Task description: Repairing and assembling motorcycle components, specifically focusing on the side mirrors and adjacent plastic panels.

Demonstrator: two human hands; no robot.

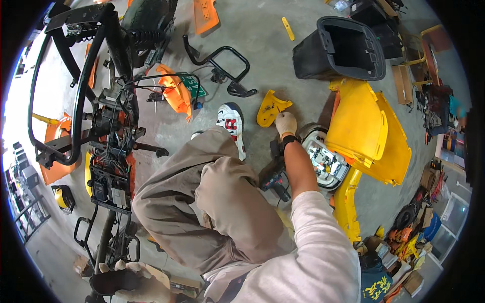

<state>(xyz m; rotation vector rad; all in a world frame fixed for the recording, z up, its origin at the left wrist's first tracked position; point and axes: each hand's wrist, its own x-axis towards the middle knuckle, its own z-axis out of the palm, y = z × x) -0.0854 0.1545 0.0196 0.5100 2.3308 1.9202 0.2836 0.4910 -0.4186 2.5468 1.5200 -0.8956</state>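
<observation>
Right hand (286, 124): at your small yellow panel (266, 113); grip cannot be told.
Left hand (145, 289): you grasp a dark object (114, 283).

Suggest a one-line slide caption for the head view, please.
Gloved right hand at a yellow panel on the grey floor, left hand holding a dark object near a bare black frame.

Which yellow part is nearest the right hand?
The small curved piece on the floor, just by the right hand; the large panels lie farther right, the thin strip farther off.
</observation>
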